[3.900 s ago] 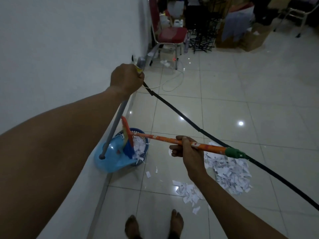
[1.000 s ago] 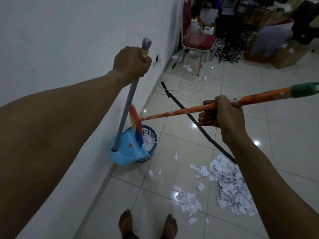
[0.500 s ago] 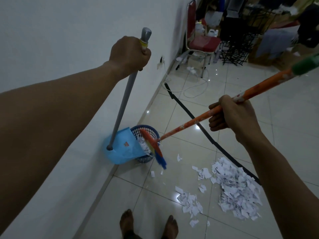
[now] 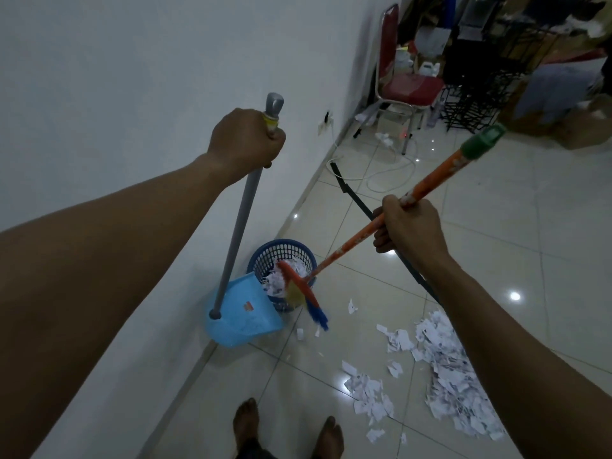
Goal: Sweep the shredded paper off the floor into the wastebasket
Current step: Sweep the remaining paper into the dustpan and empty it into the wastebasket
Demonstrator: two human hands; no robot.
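Note:
My left hand (image 4: 244,140) grips the top of the grey dustpan handle (image 4: 237,226). The light blue dustpan (image 4: 245,318) is tipped against the dark blue mesh wastebasket (image 4: 281,251) by the wall, and white shreds fill the basket. My right hand (image 4: 409,231) holds the orange broom handle (image 4: 433,182). The broom head (image 4: 303,294), orange with yellow and blue bristles, hangs over the basket's near rim. A big pile of shredded paper (image 4: 453,385) lies on the tiles at the right, with a smaller heap (image 4: 367,392) near my feet.
The white wall (image 4: 132,77) runs along the left. A black strip (image 4: 357,202) and a white cable (image 4: 384,173) cross the tiles behind the basket. A red chair (image 4: 407,84), black wire racks and boxes crowd the far corner. My bare feet (image 4: 288,429) stand at the bottom edge.
The broom head swung out of the dustpan and down in front of the basket. My right hand tilted the handle from level to steeply up. The dustpan stays tipped at the basket.

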